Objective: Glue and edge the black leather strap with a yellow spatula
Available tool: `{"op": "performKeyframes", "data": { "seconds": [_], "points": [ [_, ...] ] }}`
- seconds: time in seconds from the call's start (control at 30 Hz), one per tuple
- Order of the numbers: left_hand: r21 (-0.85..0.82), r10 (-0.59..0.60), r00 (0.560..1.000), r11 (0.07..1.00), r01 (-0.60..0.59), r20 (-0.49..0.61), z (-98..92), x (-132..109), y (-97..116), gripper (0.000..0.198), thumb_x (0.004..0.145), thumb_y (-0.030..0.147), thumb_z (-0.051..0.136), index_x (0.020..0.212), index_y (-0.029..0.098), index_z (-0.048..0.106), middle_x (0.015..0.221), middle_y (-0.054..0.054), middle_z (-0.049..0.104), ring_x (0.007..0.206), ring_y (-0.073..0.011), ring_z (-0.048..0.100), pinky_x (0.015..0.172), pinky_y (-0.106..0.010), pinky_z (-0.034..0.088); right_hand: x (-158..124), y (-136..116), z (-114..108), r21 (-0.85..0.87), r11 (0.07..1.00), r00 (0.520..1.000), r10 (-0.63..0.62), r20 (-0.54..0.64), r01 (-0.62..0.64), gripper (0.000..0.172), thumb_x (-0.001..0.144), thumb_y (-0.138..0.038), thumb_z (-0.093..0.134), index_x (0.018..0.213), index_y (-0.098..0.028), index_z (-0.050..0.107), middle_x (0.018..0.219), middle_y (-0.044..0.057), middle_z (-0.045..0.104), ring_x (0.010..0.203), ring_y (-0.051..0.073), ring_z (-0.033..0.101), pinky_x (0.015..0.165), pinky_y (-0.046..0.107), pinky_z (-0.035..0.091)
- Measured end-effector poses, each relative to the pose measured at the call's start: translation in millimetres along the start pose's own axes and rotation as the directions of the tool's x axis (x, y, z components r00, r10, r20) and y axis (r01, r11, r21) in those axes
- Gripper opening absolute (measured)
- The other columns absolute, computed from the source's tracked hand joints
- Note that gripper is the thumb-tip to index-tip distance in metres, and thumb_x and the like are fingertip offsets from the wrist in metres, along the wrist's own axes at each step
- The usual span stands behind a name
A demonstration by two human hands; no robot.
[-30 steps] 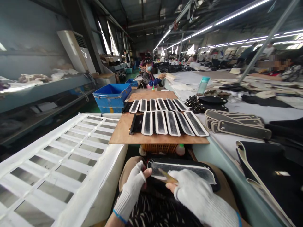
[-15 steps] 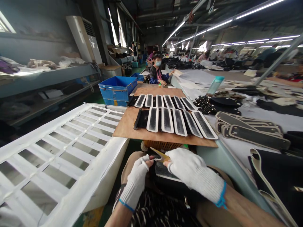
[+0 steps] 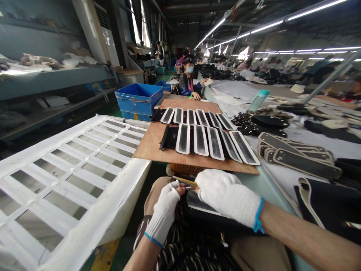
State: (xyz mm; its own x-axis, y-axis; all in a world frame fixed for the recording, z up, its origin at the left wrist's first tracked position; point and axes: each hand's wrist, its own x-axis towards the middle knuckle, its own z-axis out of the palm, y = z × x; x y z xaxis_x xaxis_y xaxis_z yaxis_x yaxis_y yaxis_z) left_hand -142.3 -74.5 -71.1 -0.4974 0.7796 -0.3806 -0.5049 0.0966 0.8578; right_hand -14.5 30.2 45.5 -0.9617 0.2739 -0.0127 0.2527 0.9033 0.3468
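Our left hand (image 3: 165, 205), in a white glove, has its fingers folded tight on the left end of the black piece (image 3: 200, 203) that lies across our lap. Our right hand (image 3: 228, 195), gloved too, is curled closed around a thin yellow tool (image 3: 186, 182), whose tip sticks out toward the left hand, just over the piece. Just beyond sits a wooden board (image 3: 149, 148) bearing two rows of white-edged strips (image 3: 200, 140). A white rack (image 3: 70, 169) stands to our left, with a blue bin (image 3: 139, 98) behind it.
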Motion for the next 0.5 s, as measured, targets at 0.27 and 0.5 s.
{"op": "performKeyframes", "data": {
  "seconds": [0.27,0.5],
  "points": [
    [-0.007,0.097,0.995,0.995,-0.096,0.024,-2.1,-0.3,-5.1,0.036,0.066,0.042,0.077,0.088,0.014,0.075,0.087,-0.007,0.075,0.09,-0.0244,0.064,0.085,-0.032,0.045,1.1,-2.2,5.1,0.086,0.993,0.99,0.069,0.127,-0.08,0.021,0.094,-0.023,0.05,0.094,-0.017,0.071,0.094,0.011,0.07,0.086,0.03,0.068,0.059,0.034,0.041],
    [-0.032,0.141,0.982,0.99,-0.138,0.128,9.6,-0.1,-10.8,0.048,0.078,0.055,0.071,0.104,0.015,0.075,0.105,-0.009,0.076,0.099,-0.0254,0.066,0.096,-0.033,0.046,-0.4,-8.5,18.9,0.334,0.822,0.873,0.353,0.337,-0.461,0.025,0.09,-0.037,0.057,0.099,-0.018,0.07,0.097,0.013,0.072,0.093,0.03,0.07,0.069,0.032,0.047]
  ]
}}
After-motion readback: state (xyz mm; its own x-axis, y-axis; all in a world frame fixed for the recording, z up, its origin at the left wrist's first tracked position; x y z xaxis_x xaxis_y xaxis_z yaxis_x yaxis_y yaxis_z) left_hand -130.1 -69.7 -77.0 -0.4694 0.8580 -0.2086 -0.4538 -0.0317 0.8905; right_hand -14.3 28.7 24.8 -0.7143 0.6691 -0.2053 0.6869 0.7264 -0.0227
